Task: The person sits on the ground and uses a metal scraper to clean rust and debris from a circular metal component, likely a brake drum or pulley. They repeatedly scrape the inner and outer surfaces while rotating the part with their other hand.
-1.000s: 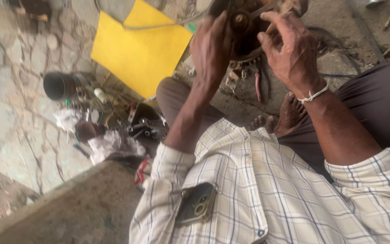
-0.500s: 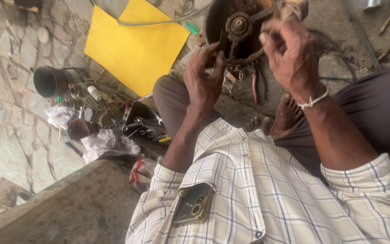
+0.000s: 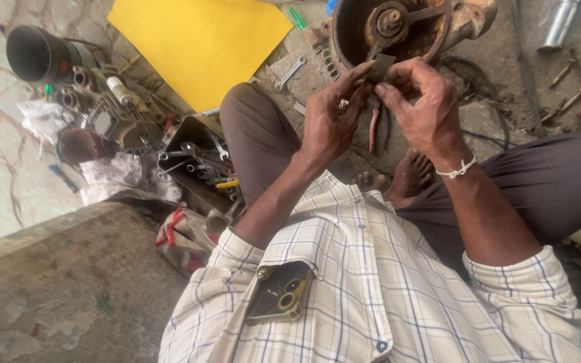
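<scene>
— What have your fingers got hold of?

— A small flat grey piece (image 3: pixel 381 67). My left hand (image 3: pixel 331 121) and my right hand (image 3: pixel 425 111) meet on it, fingertips pinched together on its edges from both sides. It sits just in front of the rusty round motor housing (image 3: pixel 398 30), almost against the lower rim.

— How tight is the grip?

— Thumb and forefinger of each hand are closed on the piece; the other fingers are curled in loosely. I can't tell whether the piece touches the housing or only overlaps it in view.

— And what lies around the housing?

— To the left of it, a small spanner (image 3: pixel 290 72) on the ground, and beyond that a yellow sheet (image 3: pixel 203 44). Below the housing, behind my hands, red-handled pliers (image 3: pixel 373 129) and my bare foot (image 3: pixel 411 176). Farther left of the housing and lower, beside my left knee, an open metal box of tools (image 3: pixel 200 165). To the right of the housing, a shiny metal tube (image 3: pixel 559 25).
</scene>
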